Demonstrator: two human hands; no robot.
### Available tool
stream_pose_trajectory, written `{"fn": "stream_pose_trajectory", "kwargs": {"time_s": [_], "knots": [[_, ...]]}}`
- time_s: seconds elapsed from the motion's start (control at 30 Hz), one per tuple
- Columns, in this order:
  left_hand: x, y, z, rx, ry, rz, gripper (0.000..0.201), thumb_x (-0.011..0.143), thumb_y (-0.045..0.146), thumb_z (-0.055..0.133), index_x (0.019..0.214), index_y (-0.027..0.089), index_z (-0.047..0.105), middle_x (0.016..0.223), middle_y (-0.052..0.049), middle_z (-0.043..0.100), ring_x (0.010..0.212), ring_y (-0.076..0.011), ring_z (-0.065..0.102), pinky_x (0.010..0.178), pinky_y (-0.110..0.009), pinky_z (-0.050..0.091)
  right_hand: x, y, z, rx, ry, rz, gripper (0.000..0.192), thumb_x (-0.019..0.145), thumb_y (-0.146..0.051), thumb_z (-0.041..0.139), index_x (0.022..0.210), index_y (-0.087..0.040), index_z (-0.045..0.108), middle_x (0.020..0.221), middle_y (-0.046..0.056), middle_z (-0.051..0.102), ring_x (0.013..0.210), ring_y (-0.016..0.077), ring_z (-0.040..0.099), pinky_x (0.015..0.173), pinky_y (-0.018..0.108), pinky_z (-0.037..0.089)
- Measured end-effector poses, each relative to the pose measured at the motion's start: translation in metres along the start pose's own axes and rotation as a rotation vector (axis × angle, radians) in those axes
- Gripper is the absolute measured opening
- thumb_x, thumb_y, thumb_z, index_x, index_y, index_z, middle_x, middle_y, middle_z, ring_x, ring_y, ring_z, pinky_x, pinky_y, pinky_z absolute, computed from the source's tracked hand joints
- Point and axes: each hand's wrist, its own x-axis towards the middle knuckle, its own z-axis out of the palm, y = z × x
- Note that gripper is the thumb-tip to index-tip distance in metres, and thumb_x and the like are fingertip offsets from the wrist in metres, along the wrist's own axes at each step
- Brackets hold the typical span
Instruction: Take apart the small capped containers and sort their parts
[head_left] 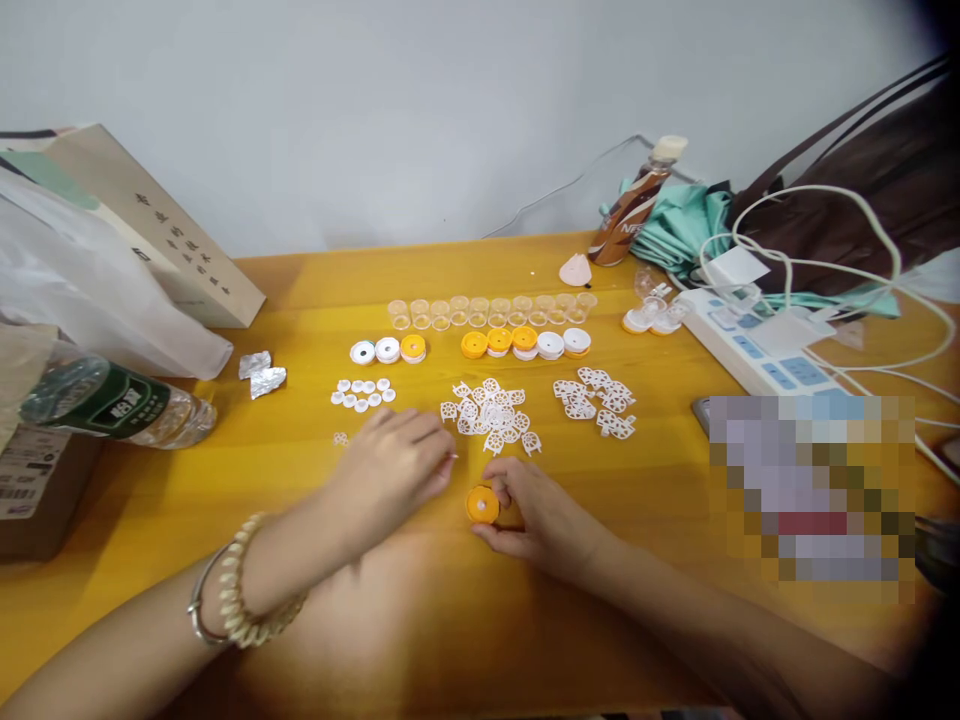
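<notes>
Right hand (544, 520) is clamped around a small orange cap (482, 504), thumb and fingers pinching its edge, cap sitting low on the yellow surface (645, 480). Left hand (394, 462) (beaded bracelet on that wrist) rests just beside it, fingers curled together and pointing at the cap — can't tell if there's anything pinched in them. Just past both hands there's a heap of white lattice bits (491, 412), another heap (596, 398) to its right, and little white discs (363, 393) to the left. Behind those, a row of orange and white caps (525, 343), then a line of clear cups (487, 310). Off to the left — a water bottle (120, 405) lying on its side.
</notes>
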Motion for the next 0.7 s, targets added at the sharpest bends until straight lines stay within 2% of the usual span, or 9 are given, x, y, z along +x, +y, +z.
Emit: {"fn": "stream_pose_trajectory", "kwargs": {"time_s": [0.1, 0.23, 0.43, 0.7], "knots": [[0.001, -0.013, -0.014, 0.200, -0.142, -0.066, 0.014, 0.083, 0.018, 0.053, 0.072, 0.016, 0.060, 0.073, -0.003, 0.062, 0.068, -0.0194, 0.057, 0.065, -0.032, 0.037, 0.000, -0.001, -0.001, -0.012, 0.002, -0.001, 0.037, 0.072, -0.021, 0.065, 0.098, -0.018, 0.040, 0.080, 0.002, 0.050, 0.072, 0.0161, 0.051, 0.067, 0.029, 0.042], [0.001, -0.018, -0.015, 0.309, -0.283, -0.090, 0.012, 0.082, 0.016, 0.054, 0.071, 0.016, 0.060, 0.075, -0.004, 0.063, 0.071, -0.0225, 0.060, 0.063, -0.033, 0.038, 0.000, -0.001, -0.001, -0.018, -0.004, 0.001, 0.038, 0.072, -0.022, 0.065, 0.099, -0.018, 0.040, 0.079, 0.001, 0.049, 0.073, 0.0166, 0.051, 0.067, 0.029, 0.043], [0.001, -0.014, -0.006, 0.336, -0.277, -0.069, 0.011, 0.081, 0.014, 0.054, 0.073, 0.016, 0.060, 0.075, -0.005, 0.064, 0.073, -0.0243, 0.060, 0.063, -0.035, 0.036, 0.000, 0.001, -0.001, -0.007, -0.002, 0.008, 0.038, 0.072, -0.022, 0.065, 0.099, -0.018, 0.040, 0.078, 0.001, 0.049, 0.072, 0.0161, 0.051, 0.066, 0.029, 0.042], [0.005, -0.010, -0.007, 0.352, -0.291, -0.096, 0.011, 0.084, 0.018, 0.053, 0.075, 0.015, 0.060, 0.078, -0.007, 0.064, 0.077, -0.0258, 0.060, 0.065, -0.036, 0.037, 0.002, -0.002, -0.002, 0.009, 0.000, 0.023, 0.035, 0.070, -0.021, 0.066, 0.095, -0.018, 0.042, 0.076, 0.000, 0.050, 0.069, 0.0155, 0.051, 0.064, 0.029, 0.041]]}}
